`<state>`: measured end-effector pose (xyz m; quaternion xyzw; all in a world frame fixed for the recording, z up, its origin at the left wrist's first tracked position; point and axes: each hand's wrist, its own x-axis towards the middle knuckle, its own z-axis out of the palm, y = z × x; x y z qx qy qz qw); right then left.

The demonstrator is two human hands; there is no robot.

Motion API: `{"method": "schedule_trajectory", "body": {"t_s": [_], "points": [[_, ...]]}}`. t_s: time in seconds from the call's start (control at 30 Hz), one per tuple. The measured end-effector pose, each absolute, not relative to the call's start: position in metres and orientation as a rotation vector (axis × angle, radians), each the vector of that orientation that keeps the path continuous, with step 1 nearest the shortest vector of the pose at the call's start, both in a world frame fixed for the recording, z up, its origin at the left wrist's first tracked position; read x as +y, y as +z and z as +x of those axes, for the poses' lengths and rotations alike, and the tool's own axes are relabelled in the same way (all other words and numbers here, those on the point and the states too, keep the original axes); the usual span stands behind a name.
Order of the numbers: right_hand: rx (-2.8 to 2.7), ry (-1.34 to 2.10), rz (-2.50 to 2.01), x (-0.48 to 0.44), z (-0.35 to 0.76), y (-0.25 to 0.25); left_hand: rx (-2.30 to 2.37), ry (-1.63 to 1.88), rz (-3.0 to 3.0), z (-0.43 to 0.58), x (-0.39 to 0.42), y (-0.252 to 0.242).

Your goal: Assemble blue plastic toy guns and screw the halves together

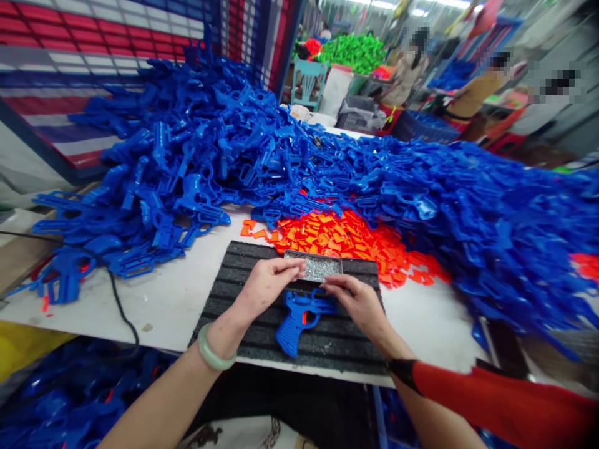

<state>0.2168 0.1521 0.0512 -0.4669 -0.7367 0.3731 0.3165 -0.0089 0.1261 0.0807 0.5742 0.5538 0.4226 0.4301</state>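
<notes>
left hand on tray, right on gun

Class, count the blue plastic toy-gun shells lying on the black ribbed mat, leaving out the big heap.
1 blue toy-gun shell: it lies on the black ribbed mat, below the metal tray, its muzzle end reaching the right hand. Another could be hidden under the hands.

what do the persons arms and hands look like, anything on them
Both hands are bare, with no gloves. The left hand has a pale green bangle at the wrist, and that forearm is bare. The right hand comes out of a red sleeve, which ends in a black cuff at the wrist.
</notes>
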Motion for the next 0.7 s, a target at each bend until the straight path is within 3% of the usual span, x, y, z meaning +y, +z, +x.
{"method": "schedule_trajectory", "body": {"t_s": [0.17,0.7], "points": [[-2.149,0.789,-1.075,0.140,0.217,0.047,1.150,1.145,0.892,-0.013,0.101,0.075],[-2.224,0.608,-1.000,0.137,0.210,0.026,1.355,1.028,0.924,-0.026,0.059,0.066]]}}
